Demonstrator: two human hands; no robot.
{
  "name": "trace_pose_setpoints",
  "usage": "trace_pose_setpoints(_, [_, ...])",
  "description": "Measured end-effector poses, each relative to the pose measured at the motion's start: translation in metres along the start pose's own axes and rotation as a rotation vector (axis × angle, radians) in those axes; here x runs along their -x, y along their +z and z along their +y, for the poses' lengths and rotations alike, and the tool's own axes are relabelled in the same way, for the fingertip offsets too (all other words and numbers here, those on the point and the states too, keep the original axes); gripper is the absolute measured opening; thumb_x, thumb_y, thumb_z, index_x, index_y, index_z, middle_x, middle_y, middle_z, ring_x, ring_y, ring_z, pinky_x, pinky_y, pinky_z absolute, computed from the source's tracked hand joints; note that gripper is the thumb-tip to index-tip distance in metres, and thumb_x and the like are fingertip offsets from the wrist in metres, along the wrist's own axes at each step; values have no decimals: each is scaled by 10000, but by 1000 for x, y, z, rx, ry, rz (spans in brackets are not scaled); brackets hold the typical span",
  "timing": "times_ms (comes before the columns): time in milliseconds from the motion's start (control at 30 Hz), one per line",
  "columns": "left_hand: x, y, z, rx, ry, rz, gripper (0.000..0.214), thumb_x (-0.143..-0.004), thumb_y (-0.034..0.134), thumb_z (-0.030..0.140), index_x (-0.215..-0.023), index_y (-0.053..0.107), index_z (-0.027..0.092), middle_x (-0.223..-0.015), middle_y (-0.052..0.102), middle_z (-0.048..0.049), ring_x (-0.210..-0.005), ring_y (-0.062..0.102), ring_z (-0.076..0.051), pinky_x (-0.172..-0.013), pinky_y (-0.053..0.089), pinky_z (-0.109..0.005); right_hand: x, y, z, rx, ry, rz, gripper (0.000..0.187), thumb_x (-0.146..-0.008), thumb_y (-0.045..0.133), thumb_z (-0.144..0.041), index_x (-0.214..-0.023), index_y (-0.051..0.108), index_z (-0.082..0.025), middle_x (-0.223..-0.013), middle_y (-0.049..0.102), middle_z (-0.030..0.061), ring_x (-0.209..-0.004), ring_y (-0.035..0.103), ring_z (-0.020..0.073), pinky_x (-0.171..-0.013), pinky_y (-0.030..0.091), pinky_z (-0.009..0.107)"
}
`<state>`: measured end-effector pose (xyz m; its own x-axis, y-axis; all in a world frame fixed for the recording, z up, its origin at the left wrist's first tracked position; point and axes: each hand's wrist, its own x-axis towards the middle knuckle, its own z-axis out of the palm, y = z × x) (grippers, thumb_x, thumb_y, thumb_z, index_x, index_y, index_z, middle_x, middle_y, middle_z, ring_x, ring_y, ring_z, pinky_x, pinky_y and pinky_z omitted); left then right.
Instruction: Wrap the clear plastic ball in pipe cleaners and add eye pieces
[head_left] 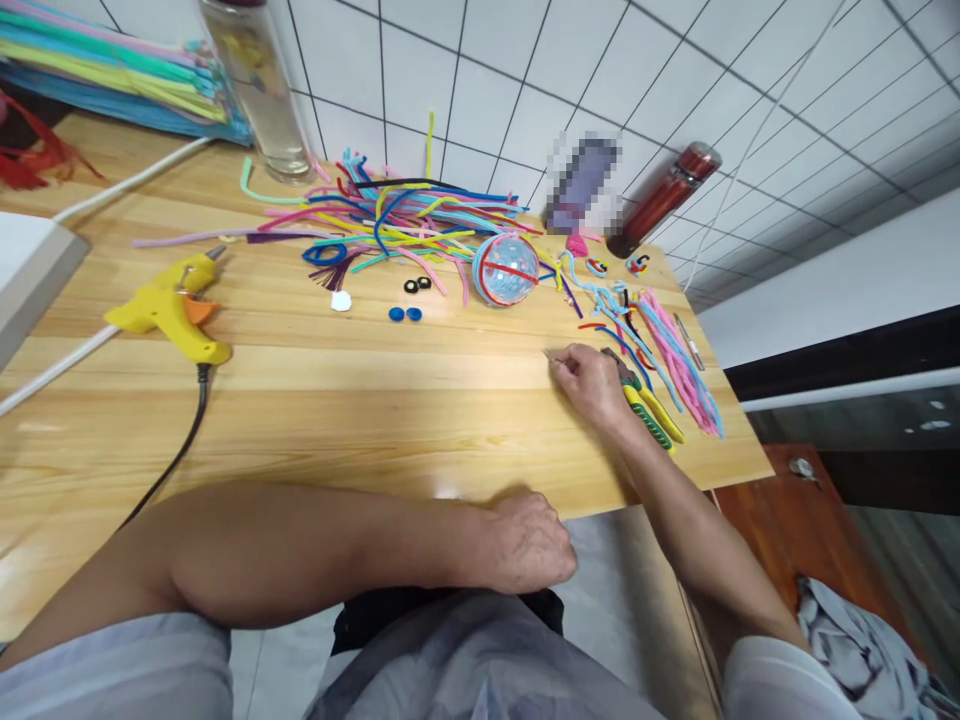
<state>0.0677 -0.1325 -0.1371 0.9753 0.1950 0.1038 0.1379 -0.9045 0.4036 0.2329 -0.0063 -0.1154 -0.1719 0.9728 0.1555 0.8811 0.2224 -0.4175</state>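
Observation:
My right hand (pixel 592 383) rests on the wooden table (pixel 360 400) with its fingers pinched on something small and thin that I cannot make out. Green and yellow pliers (pixel 651 408) lie just to its right. My left hand (pixel 529 543) is curled into a loose fist at the table's front edge, forearm lying along the edge, nothing visible in it. A clear ball wrapped with a red strip (pixel 505 269) stands beyond the right hand.
A pile of coloured pipe cleaners (pixel 405 222) covers the back of the table, with more (pixel 675 360) at the right. A yellow glue gun (pixel 174 306) with a black cord lies at left. Small blue and black discs (pixel 405 314), a bottle (pixel 259 80) and a red flask (pixel 664 200) stand nearby.

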Motion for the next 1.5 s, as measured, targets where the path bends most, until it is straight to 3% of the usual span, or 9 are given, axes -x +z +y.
trace_pose_setpoints(67, [-1,-1,0,1,7,4,160,-729,783,96,-637,703,200,-545,707,-65,-501,670,-202,-415,344,-283,0,-3,-5,-19,6,-33,123,-853,612,-185,-737,647,-205,-646,636,8,-587,537,160,-610,401,285])
trace_pose_setpoints(333, [1,-5,0,-20,41,3,186,-733,798,112,-602,694,193,-536,702,-65,-492,661,-198,-422,361,-288,24,46,-92,-167,-512,-285,164,-984,542,-187,-914,687,-219,-848,710,42,-749,622,167,-696,448,267])
trace_pose_setpoints(533, [-2,-12,1,23,-6,-129,204,-737,768,70,-599,687,197,-574,725,-60,-522,671,-183,-418,357,-271,-39,43,-69,5,-55,-13,137,-867,586,-123,-786,668,-197,-751,686,52,-716,612,204,-696,450,308])
trace_pose_setpoints(700, [0,-14,1,-9,15,-78,183,-782,756,94,-631,716,190,-584,730,-68,-519,675,-188,-428,363,-285,27,39,-65,-199,-521,-360,151,-968,554,-208,-943,701,-232,-882,729,41,-816,661,182,-748,492,282])
trace_pose_setpoints(767, [1,-14,1,-20,14,-83,156,-786,753,104,-660,731,192,-606,742,-69,-529,687,-202,-418,346,-299,36,28,-44,-180,-450,-302,171,-979,533,-210,-927,694,-234,-871,728,40,-794,657,176,-738,494,279])
trace_pose_setpoints(933, [2,-5,0,-12,-2,-99,103,-773,763,134,-702,731,202,-631,752,-59,-573,719,-226,-423,365,-300,13,-18,35,105,137,75,106,-847,596,-173,-782,675,-201,-740,695,53,-691,614,205,-704,479,322])
trace_pose_setpoints(1133, [5,10,-3,-32,-2,-2,168,-899,692,249,-745,714,184,-632,739,-77,-566,703,-203,-567,500,-289,29,4,13,-104,-279,-146,136,-959,588,-246,-933,720,-223,-908,740,58,-830,674,188,-758,502,282])
trace_pose_setpoints(1300, [6,10,-1,-56,-34,-59,217,-945,649,305,-783,715,176,-663,747,-85,-596,709,-209,-614,535,-304,-32,3,8,196,47,-41,205,-987,516,-163,-986,721,-149,-1020,760,152,-947,682,250,-840,479,342])
trace_pose_setpoints(1500, [3,-2,1,-100,-41,-104,266,-989,604,342,-822,727,176,-718,774,-78,-651,751,-230,-585,530,-313,-79,5,6,190,21,-78,177,-1010,574,-248,-1064,741,-227,-1126,771,90,-1017,686,212,-836,462,286])
